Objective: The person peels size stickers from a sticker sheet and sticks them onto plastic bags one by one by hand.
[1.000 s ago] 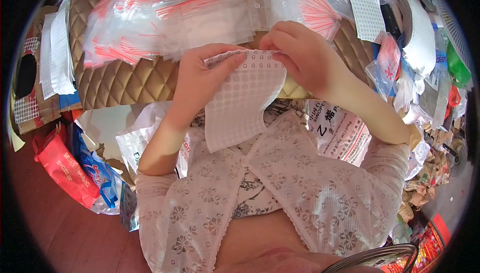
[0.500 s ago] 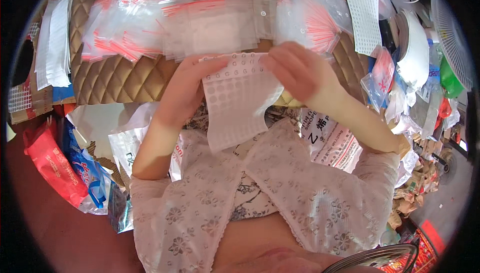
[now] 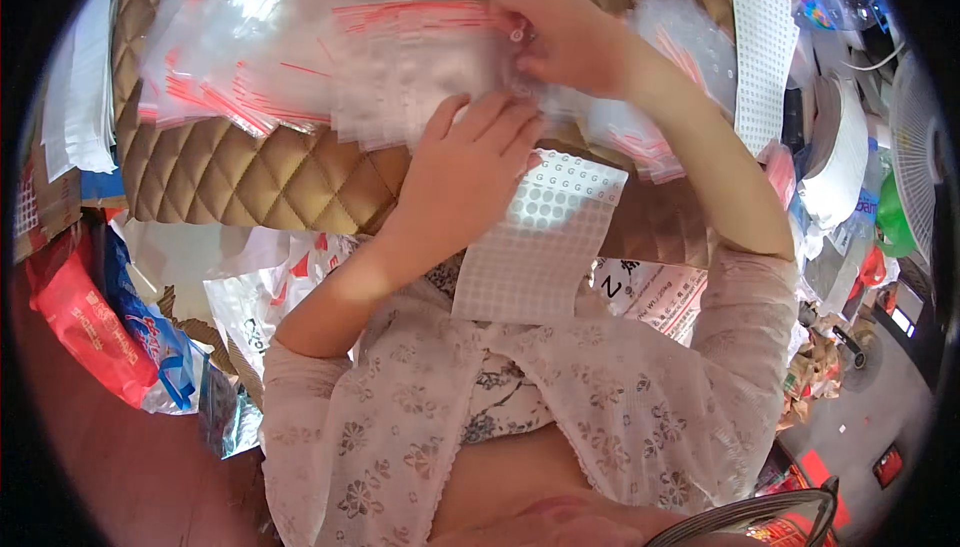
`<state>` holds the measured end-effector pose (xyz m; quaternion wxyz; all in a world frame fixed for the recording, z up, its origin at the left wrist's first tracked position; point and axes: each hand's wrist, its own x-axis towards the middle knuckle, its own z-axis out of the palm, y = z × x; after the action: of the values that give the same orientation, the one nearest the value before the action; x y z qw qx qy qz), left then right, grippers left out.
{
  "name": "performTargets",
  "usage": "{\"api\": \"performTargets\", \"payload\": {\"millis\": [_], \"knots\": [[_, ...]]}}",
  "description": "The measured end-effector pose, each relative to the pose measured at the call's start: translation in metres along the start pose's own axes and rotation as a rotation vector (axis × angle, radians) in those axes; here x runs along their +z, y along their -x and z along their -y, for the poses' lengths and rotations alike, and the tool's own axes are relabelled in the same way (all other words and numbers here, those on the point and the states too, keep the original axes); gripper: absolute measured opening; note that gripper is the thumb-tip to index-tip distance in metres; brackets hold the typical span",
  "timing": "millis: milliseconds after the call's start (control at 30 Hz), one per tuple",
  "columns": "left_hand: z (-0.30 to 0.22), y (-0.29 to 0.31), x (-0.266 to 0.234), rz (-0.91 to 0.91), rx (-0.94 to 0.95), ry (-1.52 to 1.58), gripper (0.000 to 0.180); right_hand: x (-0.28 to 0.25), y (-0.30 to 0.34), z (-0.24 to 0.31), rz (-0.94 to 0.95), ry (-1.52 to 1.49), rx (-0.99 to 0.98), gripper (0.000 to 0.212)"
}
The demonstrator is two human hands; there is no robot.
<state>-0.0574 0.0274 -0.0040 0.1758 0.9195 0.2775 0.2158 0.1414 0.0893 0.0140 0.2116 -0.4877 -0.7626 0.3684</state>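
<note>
My right hand (image 3: 565, 37) is bent over a row of overlapping clear zip bags (image 3: 390, 67) with red seals. A small round sticker (image 3: 517, 36) shows at its curled fingers; whether it touches a bag I cannot tell. My left hand (image 3: 470, 162) reaches onto the near edge of these bags, its fingers stretched out and slightly spread. By its thumb side is a white sheet of round stickers (image 3: 560, 209), printed rows at the top, the lower part hanging over the table edge toward my lap. How the thumb meets the sheet is hidden.
A heap of clear bags (image 3: 240, 57) covers the left of the brown quilted surface (image 3: 250, 182); a fanned stack (image 3: 680, 47) lies right. Another sticker sheet (image 3: 762, 57) is beyond it. White paper strips (image 3: 80, 97) stand left, a red bag (image 3: 95, 332) below. A fan (image 3: 920, 137) is right.
My right hand has left the sticker sheet and moved forward to the bags. My left hand has shifted right and opened onto the bags. The sheet now lies lower and further right.
</note>
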Motion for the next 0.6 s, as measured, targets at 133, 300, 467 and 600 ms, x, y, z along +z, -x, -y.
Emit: {"api": "performTargets", "payload": {"millis": [133, 300, 467, 600], "knots": [[0.001, 0.003, 0.000, 0.000, -0.037, 0.066, 0.036, -0.016, -0.009, 0.030, -0.009, 0.643, 0.138, 0.031], [0.003, 0.002, 0.006, -0.019, 0.049, -0.009, 0.032, -0.003, -0.009, 0.015, 0.105, 0.346, -0.018, 0.025], [-0.001, 0.004, 0.005, -0.025, 0.001, -0.022, 0.031, -0.014, -0.016, 0.038, 0.032, 0.743, 0.113, 0.023], [0.001, 0.003, 0.007, -0.037, -0.016, 0.028, 0.037, -0.006, -0.021, 0.045, 0.220, 0.514, 0.197, 0.020]]}}
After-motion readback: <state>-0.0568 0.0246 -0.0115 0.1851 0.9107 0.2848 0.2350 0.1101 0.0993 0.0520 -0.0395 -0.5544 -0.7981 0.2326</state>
